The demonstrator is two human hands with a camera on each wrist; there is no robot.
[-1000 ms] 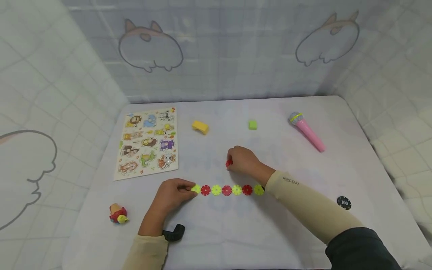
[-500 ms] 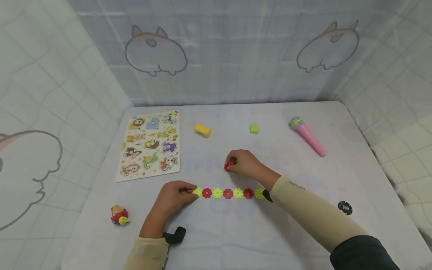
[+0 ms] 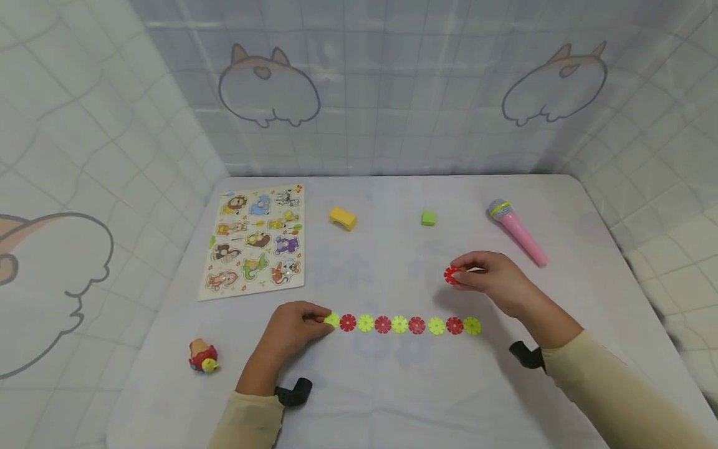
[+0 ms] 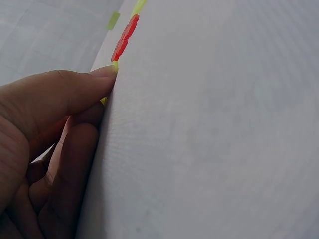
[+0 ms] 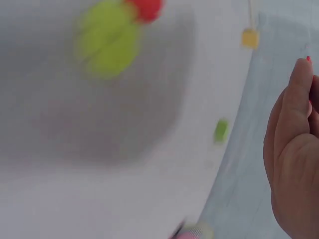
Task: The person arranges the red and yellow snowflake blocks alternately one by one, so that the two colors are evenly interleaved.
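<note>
A chain of red and yellow-green snowflake discs (image 3: 401,325) lies in a row on the white table (image 3: 392,386). My left hand (image 3: 294,325) pinches the yellow-green disc (image 3: 332,320) at the chain's left end; the left wrist view shows my fingertips (image 4: 102,74) on that disc's edge. My right hand (image 3: 493,280) hovers above and behind the chain's right end, pinching a loose red disc (image 3: 452,275). In the right wrist view the chain's last yellow-green disc (image 5: 107,45) is blurred below the hand (image 5: 294,149).
An animal puzzle board (image 3: 257,240) lies at the left. A yellow block (image 3: 343,218), a green block (image 3: 429,217) and a pink toy microphone (image 3: 517,231) lie at the back. A small red and yellow toy (image 3: 202,357) sits front left. Fabric walls enclose the table.
My right hand has carried the red disc from the middle of the table to the right, beyond the chain's right end. Two more discs at that end now show. The left hand stayed put.
</note>
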